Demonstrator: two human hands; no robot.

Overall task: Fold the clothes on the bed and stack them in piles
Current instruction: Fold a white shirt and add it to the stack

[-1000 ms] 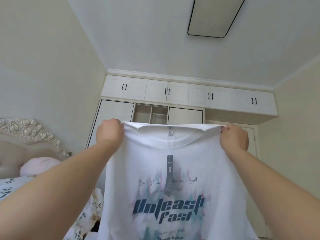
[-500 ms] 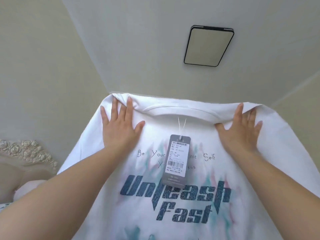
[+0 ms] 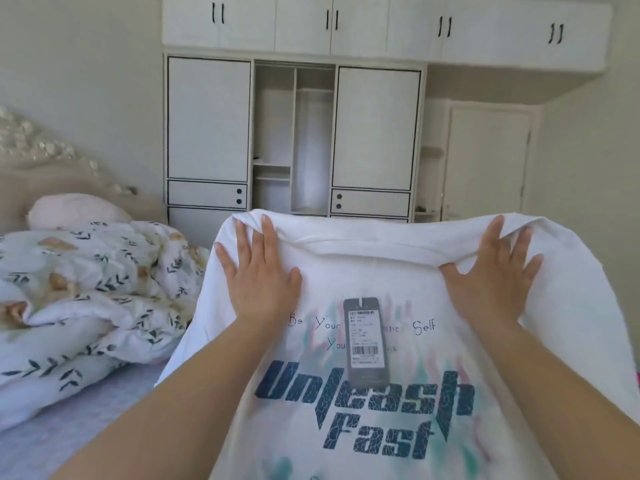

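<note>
The bed (image 3: 69, 427) carries a crumpled duvet (image 3: 86, 299) towards its head and left edge, and that is the first risk: the shirt (image 3: 381, 427), spread over the near right part of the bed, has its left shoulder just beside the duvet, so a sleeve folded inward could catch on it and drag the shirt askew. Whether the far end of the shirt lies flat on the mattress or hangs raised on the fingers cannot be told; if raised, the soft cloth may sag and crease as it settles. Both hands lie flat with fingers straight and spread, well apart — the left hand (image 3: 258, 278) on the left shoulder, the right hand (image 3: 491, 282) on the right shoulder — gripping nothing. The collar edge looks bunched between them and could be folded in crooked. The tag (image 3: 366, 341) rests loose on the chest — it may end up trapped inside a fold as a lump. The print reads "Be Your … Self" over large "Unleash Fast"; the tag bears a barcode, its small text unreadable.
</note>
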